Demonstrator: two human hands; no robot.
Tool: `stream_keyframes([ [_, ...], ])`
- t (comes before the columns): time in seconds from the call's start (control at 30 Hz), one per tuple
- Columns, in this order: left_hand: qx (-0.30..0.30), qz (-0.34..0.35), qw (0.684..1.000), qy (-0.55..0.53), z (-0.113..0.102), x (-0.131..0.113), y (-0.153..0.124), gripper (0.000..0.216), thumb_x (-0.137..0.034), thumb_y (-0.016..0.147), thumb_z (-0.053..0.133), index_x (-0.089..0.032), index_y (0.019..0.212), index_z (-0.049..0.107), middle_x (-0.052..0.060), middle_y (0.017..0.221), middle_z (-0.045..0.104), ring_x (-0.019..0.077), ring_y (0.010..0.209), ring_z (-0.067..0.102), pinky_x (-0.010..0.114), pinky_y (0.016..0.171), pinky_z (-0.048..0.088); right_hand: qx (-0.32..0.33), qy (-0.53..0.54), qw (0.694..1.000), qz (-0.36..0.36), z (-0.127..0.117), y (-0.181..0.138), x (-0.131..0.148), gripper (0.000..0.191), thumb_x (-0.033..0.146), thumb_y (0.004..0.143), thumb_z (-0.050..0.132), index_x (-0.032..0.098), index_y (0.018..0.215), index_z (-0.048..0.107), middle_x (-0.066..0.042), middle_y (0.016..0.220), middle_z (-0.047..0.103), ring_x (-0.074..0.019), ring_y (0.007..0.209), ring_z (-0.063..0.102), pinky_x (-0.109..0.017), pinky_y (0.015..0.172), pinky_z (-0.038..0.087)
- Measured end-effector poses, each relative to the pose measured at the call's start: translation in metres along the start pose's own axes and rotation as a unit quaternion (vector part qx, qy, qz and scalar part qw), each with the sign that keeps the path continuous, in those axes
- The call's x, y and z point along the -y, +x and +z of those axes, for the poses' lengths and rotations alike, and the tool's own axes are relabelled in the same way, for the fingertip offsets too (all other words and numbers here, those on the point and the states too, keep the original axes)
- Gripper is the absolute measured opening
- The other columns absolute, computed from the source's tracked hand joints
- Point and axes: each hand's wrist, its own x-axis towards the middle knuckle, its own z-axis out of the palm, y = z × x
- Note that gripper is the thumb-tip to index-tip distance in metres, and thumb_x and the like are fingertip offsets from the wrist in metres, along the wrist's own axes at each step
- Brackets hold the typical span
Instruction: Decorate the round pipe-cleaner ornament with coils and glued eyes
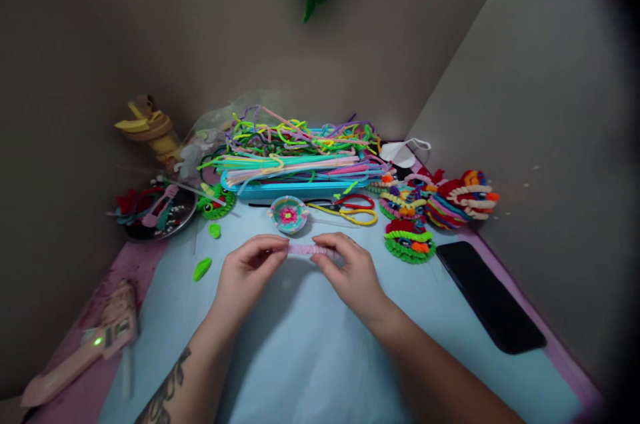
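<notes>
My left hand (247,271) and my right hand (345,267) meet over the middle of the light blue mat (300,357). Both pinch the ends of a short pink fuzzy pipe cleaner piece (306,250), held level between them. Just beyond my fingers lies a small round woven disc (289,214) with a pink centre. Red and yellow scissors (350,209) lie to its right.
A blue tray (290,187) piled with coloured pipe cleaners stands at the back. Several finished pipe cleaner figures (430,204) sit at the right, a black phone (487,294) near the right edge. A glue gun (95,344) lies at the left, a dark dish (155,211) behind it.
</notes>
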Motion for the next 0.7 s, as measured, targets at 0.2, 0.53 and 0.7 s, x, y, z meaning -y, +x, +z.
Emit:
stream_keyframes([
  [0.2, -0.048, -0.069, 0.996, -0.012, -0.01, 0.005, 0.004, 0.014, -0.026, 0.07, 0.074, -0.018, 0.082, 0.073, 0.006, 0.087, 0.076, 0.0185, 0.079, 0.069, 0.028, 0.072, 0.056, -0.02, 0.013, 1.0, 0.005, -0.007, 0.006, -0.002, 0.01, 0.014, 0.08, 0.062, 0.022, 0.08, 0.066, -0.001, 0.08, 0.068, -0.0159, 0.077, 0.063, -0.028, 0.071, 0.051],
  [0.53, -0.001, -0.059, 0.998, -0.011, 0.009, -0.003, -0.003, 0.012, -0.024, 0.069, 0.072, -0.016, 0.078, 0.074, 0.006, 0.083, 0.076, 0.0189, 0.076, 0.071, 0.029, 0.073, 0.057, 0.036, 0.006, 0.999, -0.018, -0.002, 0.002, 0.0, 0.024, 0.015, 0.08, 0.063, 0.024, 0.102, 0.069, -0.005, 0.096, 0.072, -0.0183, 0.089, 0.067, -0.03, 0.078, 0.054],
  [0.7, -0.019, -0.04, 0.999, 0.007, 0.006, -0.002, -0.003, 0.009, -0.022, 0.07, 0.072, -0.017, 0.078, 0.074, 0.006, 0.085, 0.077, 0.0188, 0.077, 0.071, 0.028, 0.073, 0.057, 0.017, -0.016, 0.999, -0.022, -0.002, 0.002, -0.003, 0.014, 0.015, 0.082, 0.063, 0.024, 0.088, 0.072, -0.003, 0.083, 0.074, -0.0172, 0.079, 0.068, -0.03, 0.074, 0.054],
])
